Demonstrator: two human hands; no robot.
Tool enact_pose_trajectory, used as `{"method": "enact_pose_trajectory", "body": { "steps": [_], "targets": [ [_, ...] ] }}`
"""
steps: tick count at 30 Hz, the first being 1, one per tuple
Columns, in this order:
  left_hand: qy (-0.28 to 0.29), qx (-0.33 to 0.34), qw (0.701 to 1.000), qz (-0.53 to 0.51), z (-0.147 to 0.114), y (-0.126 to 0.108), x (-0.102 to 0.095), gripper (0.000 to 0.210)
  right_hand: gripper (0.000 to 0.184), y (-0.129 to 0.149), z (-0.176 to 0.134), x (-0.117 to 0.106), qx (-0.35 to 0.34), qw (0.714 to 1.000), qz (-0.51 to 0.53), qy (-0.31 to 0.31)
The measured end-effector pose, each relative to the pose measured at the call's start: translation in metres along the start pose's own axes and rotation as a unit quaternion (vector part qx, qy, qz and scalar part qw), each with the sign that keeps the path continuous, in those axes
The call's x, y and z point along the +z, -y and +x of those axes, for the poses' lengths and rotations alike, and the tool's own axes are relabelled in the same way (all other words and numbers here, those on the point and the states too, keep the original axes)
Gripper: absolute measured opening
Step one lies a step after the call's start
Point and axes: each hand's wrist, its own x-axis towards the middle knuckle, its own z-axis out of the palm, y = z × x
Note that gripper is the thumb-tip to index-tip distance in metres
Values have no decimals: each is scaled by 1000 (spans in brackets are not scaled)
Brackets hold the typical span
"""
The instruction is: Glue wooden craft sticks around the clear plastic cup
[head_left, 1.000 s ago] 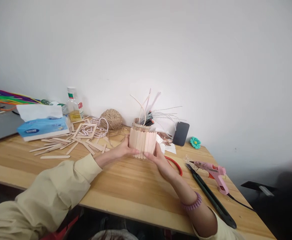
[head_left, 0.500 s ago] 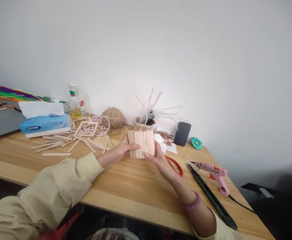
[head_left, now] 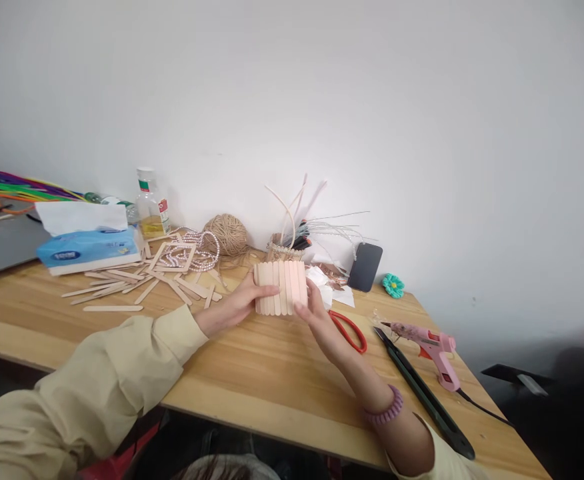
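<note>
A holder made of popsicle sticks (head_left: 283, 277), its pale sticks set upright side by side in a curved wall, is held just above the table's middle. My left hand (head_left: 245, 298) grips its left side, the thumb lying across the front. At the lower right, my right hand (head_left: 317, 312) holds it too, with the thumb near the bottom edge and the other fingers partly hidden behind. Just beyond it stands a twine-wrapped pot (head_left: 283, 250) with pens and wires in it. Red-handled scissors (head_left: 348, 331) lie beside my right wrist, their blades out of sight.
Loose popsicle sticks (head_left: 117, 280), a bead string (head_left: 211, 248), a twine ball (head_left: 226, 233), a tissue pack (head_left: 89, 248) and a glass bottle (head_left: 151, 207) are at the left. On the right are a phone (head_left: 365, 267), a teal flower (head_left: 393, 285), a utility knife (head_left: 422, 393) and a pink glue gun (head_left: 429, 347).
The stick holder has shifted very slightly left and up in my hands. My right thumb has slid a little rightward along its lower edge.
</note>
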Motion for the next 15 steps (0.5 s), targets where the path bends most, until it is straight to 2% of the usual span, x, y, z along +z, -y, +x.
{"method": "enact_pose_trajectory", "body": {
  "steps": [3,7,10,13,15],
  "targets": [
    [24,-27,999,-27,2,-6,-3,75,75,4,-1,-3,12,999,33,2],
    [47,-50,998,-10,3,-3,-6,76,92,2,2,1,7,998,64,22],
    [44,-12,998,31,3,5,-7,84,110,-4,5,5,5,997,73,-5],
    [33,18,997,74,4,9,-8,93,117,-10,6,6,14,998,66,-21],
    [45,15,993,106,6,8,-10,95,121,-13,7,5,16,998,60,-16]
  ]
}}
